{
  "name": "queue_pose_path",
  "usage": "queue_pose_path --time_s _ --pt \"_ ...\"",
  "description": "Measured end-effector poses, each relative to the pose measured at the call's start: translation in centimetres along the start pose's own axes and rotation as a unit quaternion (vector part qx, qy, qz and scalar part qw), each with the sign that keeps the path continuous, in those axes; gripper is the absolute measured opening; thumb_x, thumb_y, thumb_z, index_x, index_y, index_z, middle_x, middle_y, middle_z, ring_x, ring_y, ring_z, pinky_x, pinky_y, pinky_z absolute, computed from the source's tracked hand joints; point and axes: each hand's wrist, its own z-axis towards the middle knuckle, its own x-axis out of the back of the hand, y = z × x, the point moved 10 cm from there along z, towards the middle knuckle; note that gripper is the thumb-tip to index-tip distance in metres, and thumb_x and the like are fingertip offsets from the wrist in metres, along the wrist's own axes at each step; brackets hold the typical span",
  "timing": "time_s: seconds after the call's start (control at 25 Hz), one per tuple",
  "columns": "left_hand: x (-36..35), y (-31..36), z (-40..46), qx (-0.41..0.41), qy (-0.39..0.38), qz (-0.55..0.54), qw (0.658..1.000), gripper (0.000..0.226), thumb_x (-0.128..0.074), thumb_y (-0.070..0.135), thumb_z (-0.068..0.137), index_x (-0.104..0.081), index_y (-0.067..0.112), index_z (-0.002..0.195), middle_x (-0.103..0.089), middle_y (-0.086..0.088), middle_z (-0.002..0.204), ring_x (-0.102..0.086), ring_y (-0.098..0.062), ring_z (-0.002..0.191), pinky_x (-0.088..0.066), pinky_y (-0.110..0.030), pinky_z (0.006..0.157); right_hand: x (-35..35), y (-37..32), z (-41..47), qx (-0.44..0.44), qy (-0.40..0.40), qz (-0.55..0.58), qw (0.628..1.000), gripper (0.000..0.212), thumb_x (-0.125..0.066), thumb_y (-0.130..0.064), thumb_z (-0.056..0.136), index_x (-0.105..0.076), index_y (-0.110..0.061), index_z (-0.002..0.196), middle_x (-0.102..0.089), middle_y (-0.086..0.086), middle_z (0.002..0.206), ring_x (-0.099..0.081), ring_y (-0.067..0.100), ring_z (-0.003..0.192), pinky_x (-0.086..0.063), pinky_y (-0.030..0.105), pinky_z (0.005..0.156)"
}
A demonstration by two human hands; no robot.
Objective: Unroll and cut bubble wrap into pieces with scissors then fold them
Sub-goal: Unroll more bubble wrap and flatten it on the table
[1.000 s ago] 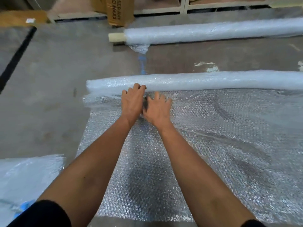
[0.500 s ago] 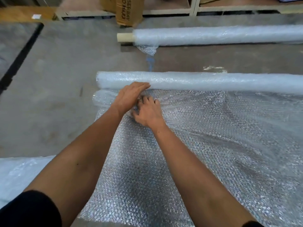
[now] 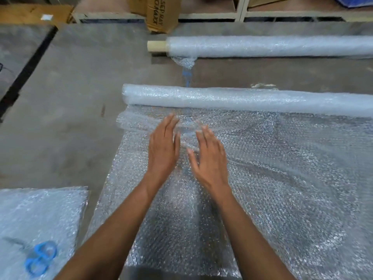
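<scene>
Down on the concrete floor (image 3: 60,110) a wide sheet of bubble wrap (image 3: 272,188) lies spread out, running from the near edge of the view up to the roll (image 3: 242,99) it comes off, which lies crosswise and runs out of sight to the right. Both of the person's arms reach forward over the sheet. The left hand (image 3: 164,147) and the right hand (image 3: 209,156) are side by side with a gap between them, fingers straight and loosely spread, palms down over the wrap a little short of the roll; neither grips anything, and I cannot tell whether the palms actually touch the sheet. Just past the fingertips the wrap is bunched into a low crosswise fold (image 3: 139,123) that lies between the hands and the roll. Farther back a second roll of bubble wrap (image 3: 272,46) lies parallel to the first, its cardboard core (image 3: 156,46) sticking out at the left end, with a loose scrap of wrap (image 3: 184,61) hanging there. Behind it a cardboard box (image 3: 161,15) with printed lettering stands against the base of a shelving rack (image 3: 240,9). At the near left corner of the floor a stack of folded bubble wrap (image 3: 40,215) sits apart from the sheet, and blue-handled scissors (image 3: 39,258) lie on top of it, well clear of both hands.
</scene>
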Motion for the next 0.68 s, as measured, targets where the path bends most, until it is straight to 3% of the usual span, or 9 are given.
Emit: queue_pose_path --time_s 0.12,0.24,0.48,0.68 --pt "-3.3 0.0 -7.9 0.018 -0.094 0.057 0.994 0.072 -0.034 0.055 0.113 -0.005 0.022 0.171 0.005 0.004 0.179 0.003 -0.013 0.164 -0.004 -0.047 0.134 -1.1 3.4 -5.7 0.004 -0.046 -0.021 0.999 0.07 -0.027 -0.06 0.112 -0.01 -0.025 0.171 0.001 -0.001 0.179 0.003 0.016 0.165 -0.001 0.047 0.134" --pt "-5.3 -1.5 -11.7 0.059 -0.154 0.151 0.975 0.086 -0.017 0.073 0.107 0.018 0.024 0.168 0.021 -0.001 0.176 0.016 -0.021 0.163 0.0 -0.055 0.132 -3.1 4.8 -9.4 0.042 -0.107 -0.068 0.991 0.074 -0.025 -0.065 0.11 0.001 -0.032 0.171 0.014 -0.001 0.178 0.012 0.019 0.164 0.005 0.049 0.133" --pt "-4.2 -2.5 -17.9 0.144 -0.178 0.177 0.957 0.096 -0.007 0.086 0.098 0.02 0.025 0.166 0.028 -0.005 0.173 0.021 -0.025 0.161 0.009 -0.062 0.129 -3.5 4.5 -13.1 0.066 -0.15 -0.082 0.983 0.073 -0.019 -0.068 0.109 0.005 -0.035 0.17 0.016 0.0 0.177 0.015 0.022 0.164 0.007 0.05 0.132" --pt "-2.2 -2.9 -22.9 0.199 -0.173 0.182 0.947 0.098 -0.004 0.091 0.093 0.02 0.031 0.166 0.027 -0.005 0.173 0.02 -0.027 0.161 0.006 -0.067 0.127 -2.9 4.2 -17.7 0.151 -0.178 -0.091 0.968 0.075 -0.017 -0.069 0.109 0.011 -0.034 0.169 0.021 0.001 0.176 0.016 0.022 0.163 0.006 0.05 0.132"
